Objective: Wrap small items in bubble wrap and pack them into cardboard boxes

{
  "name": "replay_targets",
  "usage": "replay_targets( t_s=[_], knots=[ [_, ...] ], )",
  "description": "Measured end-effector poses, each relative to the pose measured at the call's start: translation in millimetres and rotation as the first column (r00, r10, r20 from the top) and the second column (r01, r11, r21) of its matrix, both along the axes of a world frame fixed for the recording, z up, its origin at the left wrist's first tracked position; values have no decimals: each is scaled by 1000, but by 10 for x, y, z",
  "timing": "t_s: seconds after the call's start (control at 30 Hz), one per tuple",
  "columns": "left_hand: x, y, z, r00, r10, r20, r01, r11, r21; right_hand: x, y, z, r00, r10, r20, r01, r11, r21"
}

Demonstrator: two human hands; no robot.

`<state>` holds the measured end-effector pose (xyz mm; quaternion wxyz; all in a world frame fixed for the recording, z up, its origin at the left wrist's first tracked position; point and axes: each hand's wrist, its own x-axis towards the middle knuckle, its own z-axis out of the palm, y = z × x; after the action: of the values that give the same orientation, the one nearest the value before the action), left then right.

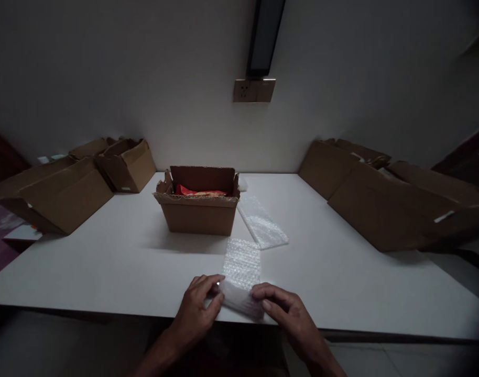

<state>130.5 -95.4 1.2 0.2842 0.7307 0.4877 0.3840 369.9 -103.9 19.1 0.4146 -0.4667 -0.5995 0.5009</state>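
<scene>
Risk, as judged: the bubble wrap sheet (pixel 242 277) lay at the near edge of the counter (pixel 106 256), its near end rolled or folded up. The material looked springy; a loose pinch could let the roll uncurl, or the bundle could slip off the edge toward the floor. Whether anything sat inside the roll could not be told. Dim light made detail hard to read.

Left hand (pixel 196 306): fingers curled narrow, thumb and fingertips pinching the left end of the rolled part.

Right hand (pixel 286 309): partly closed, fingertips pressing on the right end of the roll.

A second bubble wrap piece (pixel 262 222) lay flat beyond, just beside the open cardboard box (pixel 197 209), which held a red packet (pixel 200 191). Flattened cartons (pixel 384 193) were stacked to the right, more boxes (pixel 66 183) to the left.
</scene>
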Motion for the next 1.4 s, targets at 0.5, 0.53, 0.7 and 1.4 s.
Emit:
replay_targets(
  t_s=[0.5, 0.53, 0.7, 1.4],
  knots=[
    [181, 186, -53, 987, 98, -129, -86, 992, 91, -149, -136, -276, 695, -428, 578, -209, 648, 732],
    [172, 179, -49, 988, 94, -126, -83, 992, 91, -166, -107, -289, 689, -432, 582, -215, 645, 733],
    [68, 43, 17, 993, 50, -110, -23, 972, 234, -203, -58, -231, 717, -410, 564, -212, 642, 737],
    [74, 18, 23, 988, 31, -152, 10, 965, 263, -215, -56, -202, 730, -371, 573, -222, 665, 714]
  ],
)
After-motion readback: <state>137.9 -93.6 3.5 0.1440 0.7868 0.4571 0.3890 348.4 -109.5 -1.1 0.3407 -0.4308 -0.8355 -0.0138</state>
